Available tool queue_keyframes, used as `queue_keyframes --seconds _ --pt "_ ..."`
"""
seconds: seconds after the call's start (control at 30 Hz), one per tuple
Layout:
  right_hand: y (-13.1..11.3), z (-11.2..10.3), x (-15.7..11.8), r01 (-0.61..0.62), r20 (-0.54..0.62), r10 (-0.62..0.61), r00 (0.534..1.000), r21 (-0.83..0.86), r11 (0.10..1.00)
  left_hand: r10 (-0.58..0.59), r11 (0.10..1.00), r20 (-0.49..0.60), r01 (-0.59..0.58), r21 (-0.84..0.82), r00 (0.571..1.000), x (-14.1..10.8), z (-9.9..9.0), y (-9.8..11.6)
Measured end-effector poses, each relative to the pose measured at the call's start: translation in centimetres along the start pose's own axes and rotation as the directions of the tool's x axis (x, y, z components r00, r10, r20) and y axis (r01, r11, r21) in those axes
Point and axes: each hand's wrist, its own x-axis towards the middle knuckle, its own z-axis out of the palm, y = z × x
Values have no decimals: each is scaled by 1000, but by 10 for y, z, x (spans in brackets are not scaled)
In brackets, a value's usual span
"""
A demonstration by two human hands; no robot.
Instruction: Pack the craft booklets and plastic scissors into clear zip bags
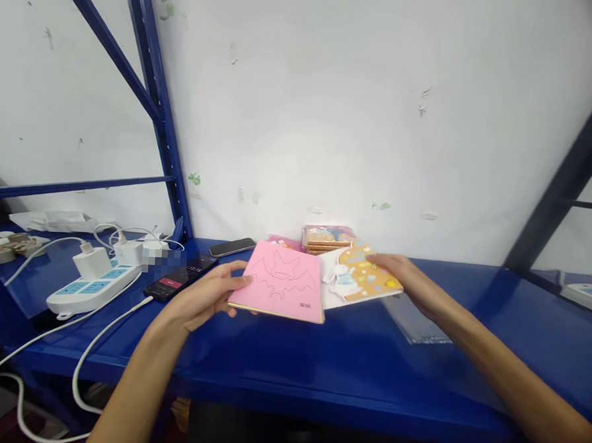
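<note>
My left hand is closed on the left edge of a square pink paper pad, thumb on top. A bat outline is printed on the pad, and a yellowish layer shows along its lower edge. To the right, my right hand grips the upper right corner of an orange-and-white booklet with a cartoon white animal on it. The pad overlaps or lies very close to the booklet's white part. Behind both stands a small stack of wrapped orange booklets, with a pink packet beside it, partly hidden.
A clear plastic sleeve lies on the blue shelf below my right forearm. At left are a black phone, a lit phone and a white power strip with chargers and trailing cables. Blue posts rise before the wall.
</note>
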Motion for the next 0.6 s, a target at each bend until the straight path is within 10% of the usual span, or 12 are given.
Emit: queue_keyframes --seconds 0.23,0.6 --pt "40 -21 -3 -63 -22 75 997 -790 610 5 888 -229 101 448 973 4 -28 -4" --pt "32 -23 1 -66 -112 -92 989 -913 403 44 684 -270 168 710 962 29 -15 -26"
